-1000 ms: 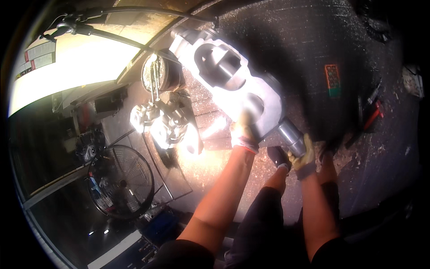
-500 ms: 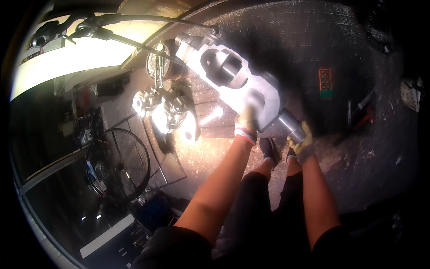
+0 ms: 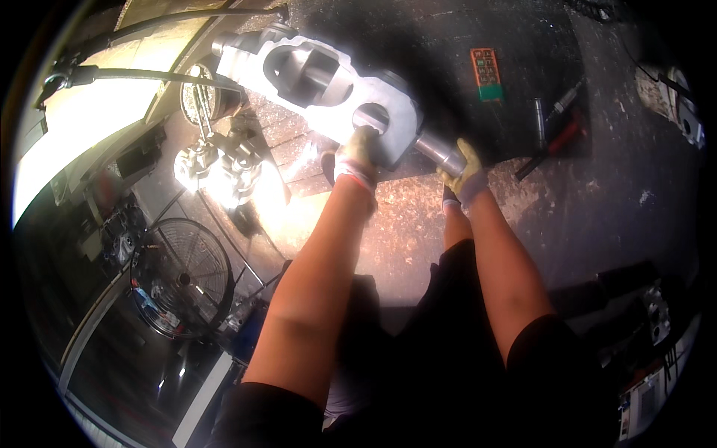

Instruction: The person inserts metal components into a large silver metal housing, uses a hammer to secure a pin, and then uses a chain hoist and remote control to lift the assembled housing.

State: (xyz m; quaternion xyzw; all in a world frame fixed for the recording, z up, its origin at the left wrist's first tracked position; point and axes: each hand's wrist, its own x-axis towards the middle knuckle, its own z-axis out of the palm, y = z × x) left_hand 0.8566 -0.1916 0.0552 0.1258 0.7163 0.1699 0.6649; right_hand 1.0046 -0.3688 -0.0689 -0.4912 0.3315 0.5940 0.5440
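Note:
A large pale machined metal casting [image 3: 399, 112] with a long oval opening and a smaller round hole lies slantwise ahead of me. At that hole's near rim, my left hand [image 3: 358, 149], in a yellowish glove, grips the casting with its fingertips over the edge. A grey metal cylinder [image 3: 439, 151] sticks out of the casting's near right end. The yellowish-gloved fingers of my right hand [image 3: 469, 175] wrap round the cylinder's outer end. Through the round hole, a curved metal surface shows; how the cylinder sits inside is hidden.
Several shiny metal parts [image 3: 196, 164] stand left of the casting under bright light. A black-caged fan [image 3: 181, 278] is at lower left. Black arms [image 3: 160, 75] reach over at upper left. On the dark surface lie an orange and green case [image 3: 487, 73] and a red-handled tool [image 3: 564, 136].
The view has shifted, so the casting and both hands appear farther up and left. My left hand, blurred over the round hole before, now rests at its rim. My right hand stays on the cylinder.

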